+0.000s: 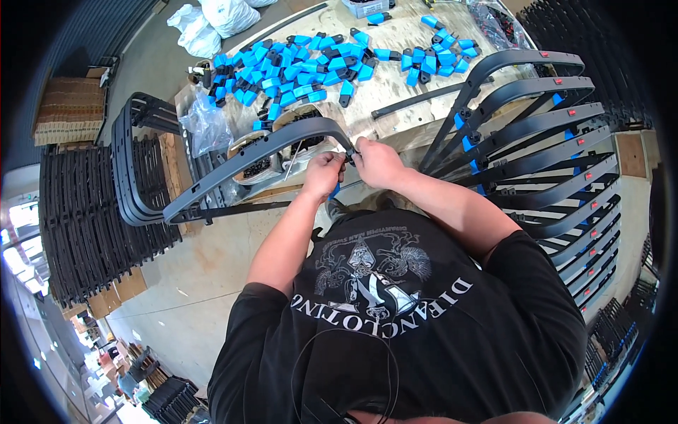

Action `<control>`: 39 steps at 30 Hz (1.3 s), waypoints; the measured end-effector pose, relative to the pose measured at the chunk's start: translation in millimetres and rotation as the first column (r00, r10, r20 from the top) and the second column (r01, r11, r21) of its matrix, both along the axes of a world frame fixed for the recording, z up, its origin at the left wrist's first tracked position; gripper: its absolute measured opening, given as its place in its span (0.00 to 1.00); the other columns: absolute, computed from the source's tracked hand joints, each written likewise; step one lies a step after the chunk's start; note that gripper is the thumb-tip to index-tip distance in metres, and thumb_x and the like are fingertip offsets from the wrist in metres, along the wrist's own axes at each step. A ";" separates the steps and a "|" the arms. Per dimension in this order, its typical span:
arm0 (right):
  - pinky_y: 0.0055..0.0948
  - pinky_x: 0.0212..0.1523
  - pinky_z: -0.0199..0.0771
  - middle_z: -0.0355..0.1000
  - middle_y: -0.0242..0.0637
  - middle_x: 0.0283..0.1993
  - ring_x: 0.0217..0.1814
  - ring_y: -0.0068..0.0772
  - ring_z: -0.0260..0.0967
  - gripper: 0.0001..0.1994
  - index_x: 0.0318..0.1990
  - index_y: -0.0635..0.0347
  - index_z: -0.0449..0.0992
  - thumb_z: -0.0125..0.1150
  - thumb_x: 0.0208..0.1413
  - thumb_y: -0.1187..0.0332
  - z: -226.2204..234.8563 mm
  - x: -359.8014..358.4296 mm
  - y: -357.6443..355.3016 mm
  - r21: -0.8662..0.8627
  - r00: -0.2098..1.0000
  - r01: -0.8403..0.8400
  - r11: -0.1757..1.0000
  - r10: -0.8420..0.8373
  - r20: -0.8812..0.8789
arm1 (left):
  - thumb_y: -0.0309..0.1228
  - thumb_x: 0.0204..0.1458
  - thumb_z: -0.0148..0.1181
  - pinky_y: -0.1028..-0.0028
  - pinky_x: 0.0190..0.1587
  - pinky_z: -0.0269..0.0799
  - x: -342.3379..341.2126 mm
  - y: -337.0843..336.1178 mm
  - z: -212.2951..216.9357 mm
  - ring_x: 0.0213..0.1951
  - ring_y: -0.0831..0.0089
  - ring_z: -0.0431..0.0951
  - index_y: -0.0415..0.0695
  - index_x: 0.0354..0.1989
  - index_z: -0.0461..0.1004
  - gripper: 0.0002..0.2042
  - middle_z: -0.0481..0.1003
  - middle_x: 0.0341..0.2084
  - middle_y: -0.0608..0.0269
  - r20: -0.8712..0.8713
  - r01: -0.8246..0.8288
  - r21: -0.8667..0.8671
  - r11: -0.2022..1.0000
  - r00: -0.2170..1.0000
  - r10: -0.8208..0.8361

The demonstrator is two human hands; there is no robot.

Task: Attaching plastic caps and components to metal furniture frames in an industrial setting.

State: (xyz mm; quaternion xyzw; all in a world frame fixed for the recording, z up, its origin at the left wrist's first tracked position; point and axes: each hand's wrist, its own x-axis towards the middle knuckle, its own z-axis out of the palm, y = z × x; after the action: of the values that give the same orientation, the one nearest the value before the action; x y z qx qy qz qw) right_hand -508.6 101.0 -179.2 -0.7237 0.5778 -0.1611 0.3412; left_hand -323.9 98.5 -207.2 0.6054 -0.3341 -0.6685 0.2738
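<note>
A black bent frame (265,141) with rounded corners rests across the near side of the workbench. My right hand (379,164) is closed around its right-hand end, thumb along the top. Just left of it, my left hand (323,175) has its fingers pinched together close to the same end; what they hold is hidden. A bit of a blue part (335,191) shows beneath that hand. Behind the frame stand open containers of small dark pieces (256,168), with a thin metal rod (291,161) sticking out of one.
A heap of blue-and-black parts (296,67) covers much of the workbench (395,116). Finished-looking black frames (558,152) with red marks stack up on the right. More frames (134,159) stand at the left, near stacked black bars (92,212). White sacks (226,15) lie behind.
</note>
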 end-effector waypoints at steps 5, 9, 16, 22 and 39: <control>0.55 0.46 0.76 0.77 0.58 0.37 0.43 0.62 0.77 0.12 0.42 0.69 0.70 0.56 0.62 0.66 -3.6 -2.8 -0.6 0.000 1.000 -0.015 1.000 0.015 0.013 | 0.33 0.62 0.61 0.66 0.39 0.75 -2.0 10.4 -5.2 0.30 0.67 0.78 0.38 0.39 0.81 0.10 0.79 0.28 0.56 0.451 0.289 -0.428 0.856 0.890 -0.075; 0.54 0.45 0.75 0.77 0.58 0.37 0.42 0.62 0.77 0.13 0.41 0.68 0.71 0.59 0.62 0.64 -9.5 -3.3 1.0 -0.019 0.998 0.018 1.000 -0.017 0.068 | 0.33 0.64 0.61 0.72 0.35 0.73 5.8 19.2 -32.6 0.28 0.75 0.76 0.36 0.43 0.80 0.11 0.80 0.27 0.62 0.480 0.267 -0.599 0.755 0.874 0.072; 0.42 0.36 0.75 0.76 0.46 0.32 0.32 0.42 0.76 0.14 0.40 0.65 0.75 0.62 0.62 0.60 -57.7 -10.5 24.7 0.269 0.824 0.315 0.910 -0.403 0.399 | 0.37 0.66 0.55 0.71 0.27 0.69 84.4 37.5 -43.9 0.22 0.76 0.69 0.39 0.39 0.78 0.13 0.72 0.22 0.66 0.084 -0.456 -0.002 0.890 0.887 0.455; 0.33 0.26 0.74 0.71 0.35 0.27 0.25 0.29 0.71 0.15 0.40 0.63 0.76 0.64 0.61 0.58 -86.0 -10.6 53.0 0.683 0.714 0.053 0.728 -0.506 0.483 | 0.22 0.58 0.57 0.66 0.33 0.74 135.2 43.9 -27.0 0.27 0.68 0.73 0.40 0.45 0.71 0.07 0.71 0.25 0.62 -0.183 -0.434 0.195 0.880 0.865 0.467; 0.27 0.23 0.62 0.72 0.34 0.27 0.27 0.26 0.67 0.09 0.34 0.58 0.76 0.63 0.54 0.62 -54.4 260.2 100.1 0.678 0.648 -0.316 0.663 -0.371 0.665 | 0.29 0.63 0.58 0.68 0.63 0.63 261.8 95.5 38.9 0.54 0.68 0.71 0.41 0.64 0.68 0.21 0.72 0.52 0.60 -0.421 0.020 -0.194 0.981 0.901 -0.102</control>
State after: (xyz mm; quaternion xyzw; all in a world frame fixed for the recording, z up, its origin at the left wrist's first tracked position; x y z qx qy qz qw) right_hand -248.5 201.1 -233.5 -0.3690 0.4032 -0.2028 0.8125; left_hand -62.2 194.0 -168.4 0.4045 -0.3453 -0.7596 0.3744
